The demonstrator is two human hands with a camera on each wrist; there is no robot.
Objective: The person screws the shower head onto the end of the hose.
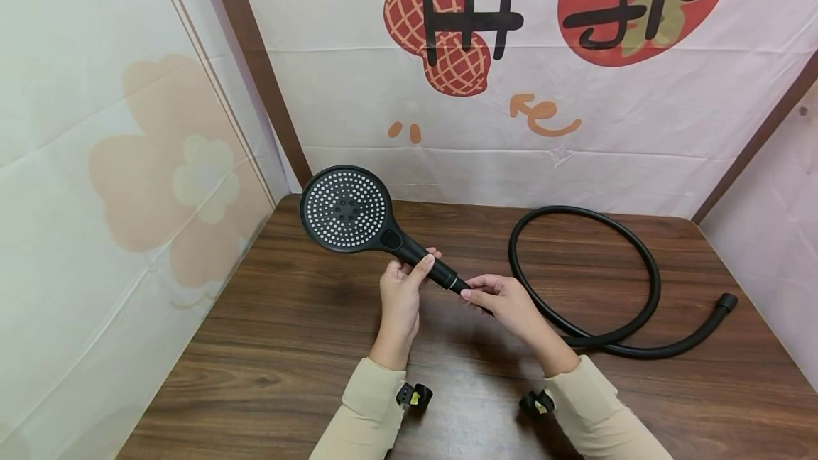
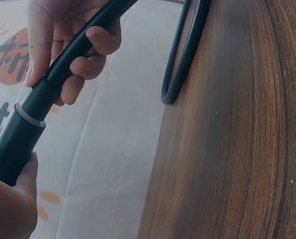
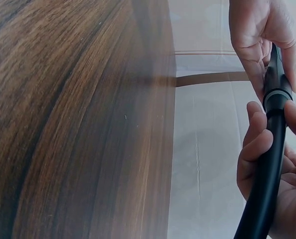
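A black handheld shower head point(image 1: 345, 208) with a round face of pale nozzles is held above the table, tilted up to the left. My left hand point(image 1: 402, 297) grips its handle point(image 2: 16, 142), thumb on top. My right hand point(image 1: 505, 304) pinches the fitting point(image 2: 40, 99) at one end of the black shower hose point(image 3: 263, 194), in line with the handle's lower end. A thin pale ring shows where the two meet in the left wrist view. How far the fitting sits inside the handle I cannot tell.
Behind my right hand the hose lies in a large loop on the wooden table point(image 1: 268, 375). Its other end piece point(image 1: 727, 302) rests near the table's right edge. Printed cloth walls point(image 1: 345, 105) stand at the back and sides.
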